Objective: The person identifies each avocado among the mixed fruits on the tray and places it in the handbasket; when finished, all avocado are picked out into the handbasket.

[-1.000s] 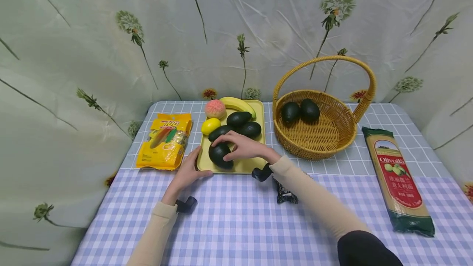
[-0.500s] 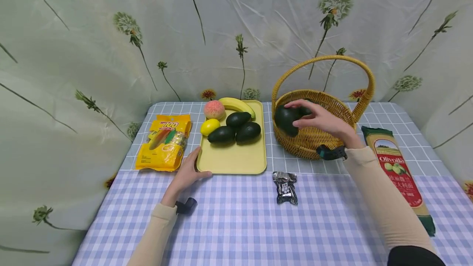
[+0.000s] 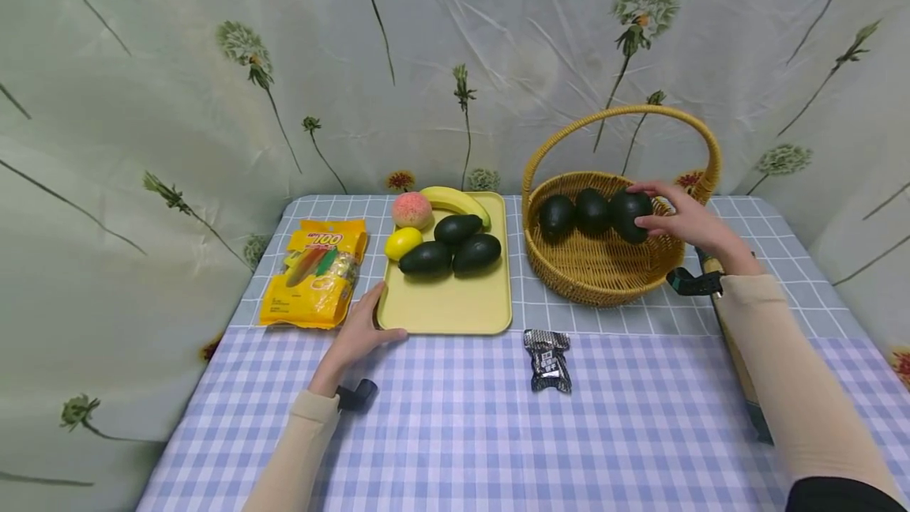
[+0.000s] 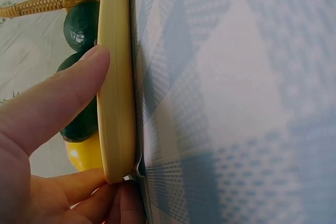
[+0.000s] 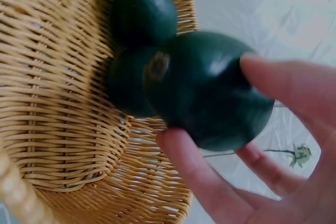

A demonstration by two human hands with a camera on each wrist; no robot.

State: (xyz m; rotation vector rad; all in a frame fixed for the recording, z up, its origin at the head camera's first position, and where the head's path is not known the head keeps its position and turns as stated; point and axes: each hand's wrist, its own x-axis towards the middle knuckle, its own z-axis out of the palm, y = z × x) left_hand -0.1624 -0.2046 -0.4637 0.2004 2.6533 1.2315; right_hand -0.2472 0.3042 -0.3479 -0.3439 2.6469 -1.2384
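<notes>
My right hand (image 3: 686, 220) pinches a dark green avocado (image 3: 629, 214) between thumb and fingertips, over the right part of the wicker basket (image 3: 604, 291). Two more avocados lie at the back left of the basket, one of them (image 5: 143, 14) at its wall in the right wrist view. My left hand (image 3: 361, 328) holds the front left corner of the yellow tray (image 3: 455, 310). Its thumb (image 4: 79, 82) lies against the tray's front rim, while the fingers curl round the corner. On the tray sit several avocados (image 3: 426, 260), a lemon (image 3: 403, 244), a peach (image 3: 412, 210) and a banana (image 3: 455, 200).
A yellow candy bag (image 3: 313, 275) lies left of the tray. In front of the basket is a small black packet (image 3: 549, 362). The pasta pack (image 3: 739, 370) at the right is mostly hidden under my right sleeve (image 3: 803, 385). The basket's tall handle (image 3: 640, 111) arches over it.
My right hand lifted an avocado off the tray's front and carried it right into the basket's space, past the two avocados there. The left hand stays at the tray corner.
</notes>
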